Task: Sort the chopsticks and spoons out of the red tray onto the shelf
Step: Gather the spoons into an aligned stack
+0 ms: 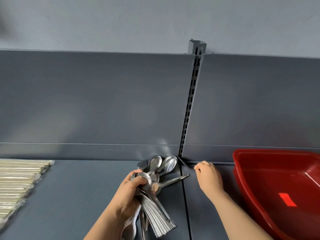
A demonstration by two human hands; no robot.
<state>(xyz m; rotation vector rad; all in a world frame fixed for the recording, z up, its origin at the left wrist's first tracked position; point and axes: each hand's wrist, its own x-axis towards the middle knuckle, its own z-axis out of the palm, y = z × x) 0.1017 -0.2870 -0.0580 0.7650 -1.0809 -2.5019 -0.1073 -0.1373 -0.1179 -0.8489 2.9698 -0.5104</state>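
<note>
The left hand [131,189] grips a thick bundle of spoons [155,210] round the necks, bowls up past the thumb and handles fanned back toward the person, so the bundle's long axis runs roughly front to back on the shelf [78,187]. Just beyond its knuckles lie loose spoons [164,164], bowls close to the back panel [103,101] beside the slotted upright [190,104]; one lies crosswise, its handle pointing right over the seam [186,205] between shelf boards. The right hand [209,177] sits near that handle tip, back up, fingers curled under — whether it pinches anything I cannot tell. The tray [259,163] stands at the far right of the shelf, well apart from the bundle, and what shows of its inside holds no cutlery. The chopsticks [19,179] lie in wrapped rows at the far left. The coming move likely turns on laying the bundle down in line with the loose spoons — straight ahead of the left hand, the nearer one; the right hand could square the stray handle
</note>
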